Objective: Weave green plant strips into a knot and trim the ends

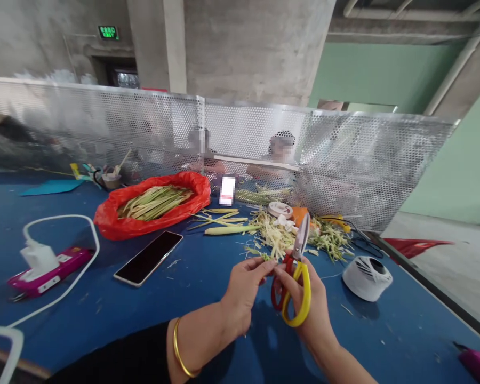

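My right hand [308, 306] grips a pair of scissors [294, 277] with one red and one yellow handle, blades closed and pointing up and away. My left hand [244, 290], a gold bangle on its wrist, pinches a small green scrap at its fingertips, right beside the scissor handles. Just beyond both hands lies a heap of pale and green plant shavings [288, 234] on the blue table [208, 314]. A peeled yellow-green stalk [230, 230] lies left of the heap.
A red plastic bag [116, 221] holds several green stalks at mid left. A black phone [148, 257] lies near it. A pink power bank with a white plug and cable [44, 266] sits far left, a small white fan [367, 277] right. A perforated metal screen [244, 144] stands behind, people beyond it.
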### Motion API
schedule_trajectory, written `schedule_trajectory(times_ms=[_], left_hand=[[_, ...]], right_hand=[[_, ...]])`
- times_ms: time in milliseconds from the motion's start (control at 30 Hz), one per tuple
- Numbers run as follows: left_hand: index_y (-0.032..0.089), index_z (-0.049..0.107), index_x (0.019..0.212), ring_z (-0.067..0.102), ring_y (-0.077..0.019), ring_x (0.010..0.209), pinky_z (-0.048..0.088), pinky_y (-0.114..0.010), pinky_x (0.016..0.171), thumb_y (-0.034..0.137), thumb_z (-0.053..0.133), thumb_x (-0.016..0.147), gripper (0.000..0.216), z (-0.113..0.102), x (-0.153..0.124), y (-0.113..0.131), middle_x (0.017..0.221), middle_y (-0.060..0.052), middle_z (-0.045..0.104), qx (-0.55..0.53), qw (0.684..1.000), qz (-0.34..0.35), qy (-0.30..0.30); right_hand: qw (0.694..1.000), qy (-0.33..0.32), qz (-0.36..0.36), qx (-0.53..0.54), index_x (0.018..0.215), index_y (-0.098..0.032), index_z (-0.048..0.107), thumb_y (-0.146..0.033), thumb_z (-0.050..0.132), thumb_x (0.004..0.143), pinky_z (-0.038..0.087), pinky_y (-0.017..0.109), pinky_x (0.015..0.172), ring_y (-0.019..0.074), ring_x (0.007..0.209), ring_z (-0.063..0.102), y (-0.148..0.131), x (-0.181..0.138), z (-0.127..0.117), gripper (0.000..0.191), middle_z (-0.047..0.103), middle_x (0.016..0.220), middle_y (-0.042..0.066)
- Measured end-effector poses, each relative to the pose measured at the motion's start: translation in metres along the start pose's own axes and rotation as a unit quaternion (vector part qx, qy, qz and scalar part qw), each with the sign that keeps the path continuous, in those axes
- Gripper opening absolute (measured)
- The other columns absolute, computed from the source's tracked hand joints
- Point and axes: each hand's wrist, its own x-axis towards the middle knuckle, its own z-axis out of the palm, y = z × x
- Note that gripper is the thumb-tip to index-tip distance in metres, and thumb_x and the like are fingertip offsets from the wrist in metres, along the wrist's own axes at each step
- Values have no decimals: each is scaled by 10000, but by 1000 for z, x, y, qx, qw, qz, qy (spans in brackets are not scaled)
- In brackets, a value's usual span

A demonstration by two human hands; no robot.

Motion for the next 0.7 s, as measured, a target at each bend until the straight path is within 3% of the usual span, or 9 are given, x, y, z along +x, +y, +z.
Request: schedule_trajectory(times_ms=[100,300,467,700], left_hand=[[153,721,742,633,-167,776,447,-286,806,310,784,614,212,-13,5,13,832,-65,730,-16,1000,-9,-15],[138,705,780,650,-162,751,444,-285,815,279,802,591,255,-37,19,38,835,-84,739,-18,1000,1,-6],[157,712,782,665,-180,796,439,-308,838,338,752,648,228,-44,26,39,842,-72,738,-36,999,-1,10],[131,734,765,652,-194,788,431,-331,872,320,738,641,226,-43,25,36,820,-90,732,-1,1000,0,17]], right_hand=[[998,-56,33,-23,1140,-217,495,-540,715,696,336,203,342,93,385,409,-2,2,-4,592,490,553,-76],[969,-210,11,-133,1137,-196,523,-555,645,766,266,198,409,79,470,319,-3,6,-18,531,409,593,-68],[946,-226,-31,-230,1124,-195,563,-484,678,760,320,233,540,121,602,369,9,6,-20,479,422,665,-41],[927,-258,-37,-270,1130,-192,561,-530,546,845,253,228,492,112,565,310,6,2,-18,443,365,651,-45]])
